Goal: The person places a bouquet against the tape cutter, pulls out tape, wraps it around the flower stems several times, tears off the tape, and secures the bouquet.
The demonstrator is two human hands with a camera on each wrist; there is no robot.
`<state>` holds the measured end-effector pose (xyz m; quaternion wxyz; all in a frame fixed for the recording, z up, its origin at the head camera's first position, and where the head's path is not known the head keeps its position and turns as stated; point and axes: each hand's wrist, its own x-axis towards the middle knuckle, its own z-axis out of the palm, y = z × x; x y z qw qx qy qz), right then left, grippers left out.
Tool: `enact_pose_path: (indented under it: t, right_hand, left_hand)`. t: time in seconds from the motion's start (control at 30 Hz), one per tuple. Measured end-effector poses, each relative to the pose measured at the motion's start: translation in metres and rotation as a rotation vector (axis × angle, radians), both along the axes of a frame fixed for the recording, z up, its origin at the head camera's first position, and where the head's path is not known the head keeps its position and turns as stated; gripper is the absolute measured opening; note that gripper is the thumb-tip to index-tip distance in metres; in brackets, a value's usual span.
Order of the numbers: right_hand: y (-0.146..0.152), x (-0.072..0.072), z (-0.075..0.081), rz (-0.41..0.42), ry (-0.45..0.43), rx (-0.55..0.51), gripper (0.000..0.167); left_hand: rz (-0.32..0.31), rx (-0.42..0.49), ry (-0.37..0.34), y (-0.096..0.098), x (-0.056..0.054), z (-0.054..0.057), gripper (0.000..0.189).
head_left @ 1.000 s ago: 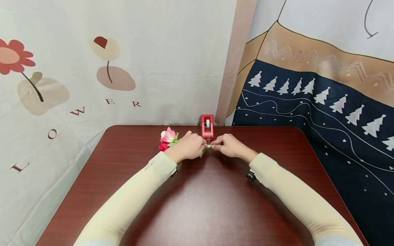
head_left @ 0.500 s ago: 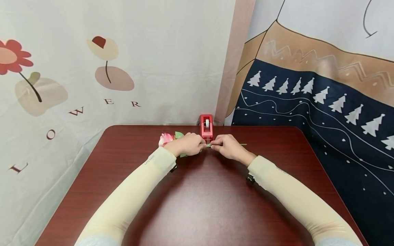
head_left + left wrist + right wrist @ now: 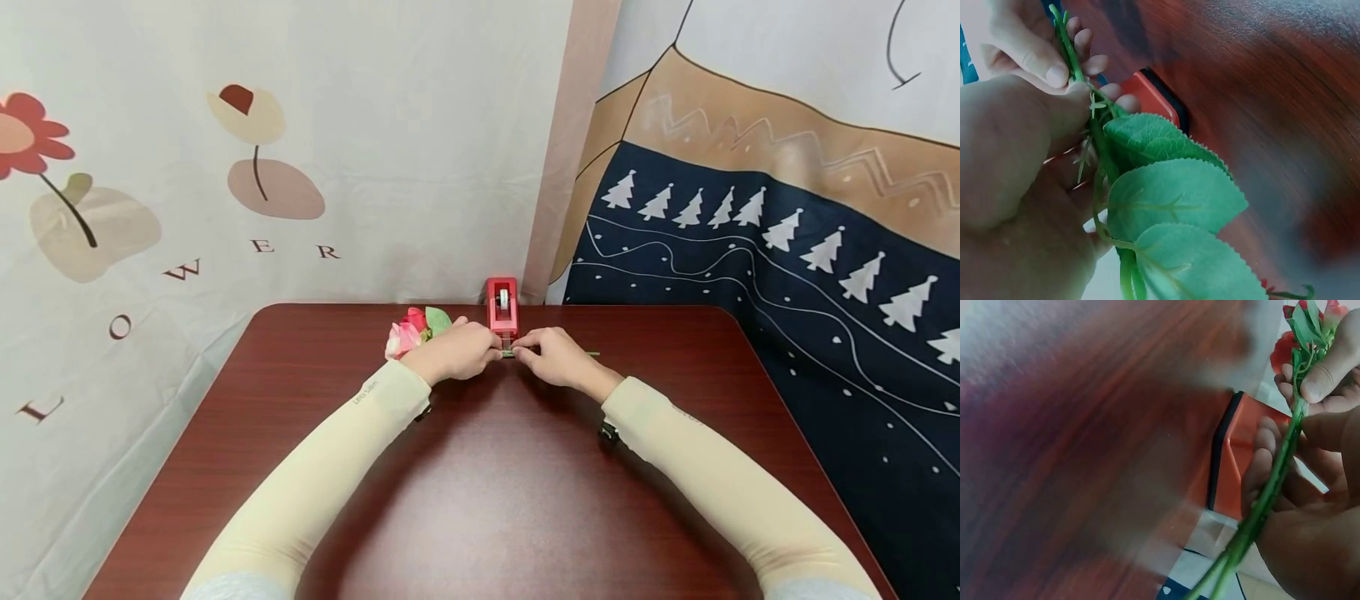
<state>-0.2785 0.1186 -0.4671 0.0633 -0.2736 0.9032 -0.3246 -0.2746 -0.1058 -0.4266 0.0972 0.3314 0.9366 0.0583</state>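
Artificial flowers with pink and red blossoms (image 3: 405, 339) stick out left of my left hand (image 3: 465, 350), which grips their green stems near the leaves. Serrated leaves (image 3: 1172, 194) fan out beside that palm in the left wrist view. My right hand (image 3: 555, 357) pinches the same stems (image 3: 1279, 465) farther down, thumb and fingertips close to the left hand's. The cut ends point out to the right. A pale, shiny patch (image 3: 1301, 406) shows on the stems between the two thumbs. Just behind the hands stands a red tape dispenser (image 3: 502, 327), a clear strip between its front and the stems.
The dark red wooden table (image 3: 495, 500) stretches toward me, its rear edge just behind the dispenser. A pale curtain with flower prints (image 3: 420, 167) hangs behind it, and a navy one with white trees (image 3: 697, 258) hangs at the right.
The flower bunch has turned about its stems: red blossoms now show above the pink, and a leaf stands up. The stem ends have come into view right of the right hand.
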Motion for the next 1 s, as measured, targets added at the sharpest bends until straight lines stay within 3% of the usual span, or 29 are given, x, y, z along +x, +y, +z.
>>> enact_pose_path:
  t: [0.27,0.57,0.83,1.0]
  right_hand:
    - [-0.002,-0.006,0.005,0.034,-0.123,0.025,0.028]
    - [-0.002,-0.012,0.012,0.081,-0.103,0.076,0.028]
    - [0.000,-0.012,0.011,0.076,-0.092,0.062,0.024]
    - [-0.001,-0.010,0.008,0.080,0.002,0.053,0.023]
  left_hand:
    - [-0.024,-0.054,0.172,0.001,0.006,-0.004,0.022]
    - [-0.067,-0.020,0.328,-0.001,0.006,-0.012,0.018]
    - [-0.030,-0.015,0.310,-0.001,0.010,-0.008,0.016]
    - [0.012,-0.015,0.247,0.000,0.009,-0.007,0.017]
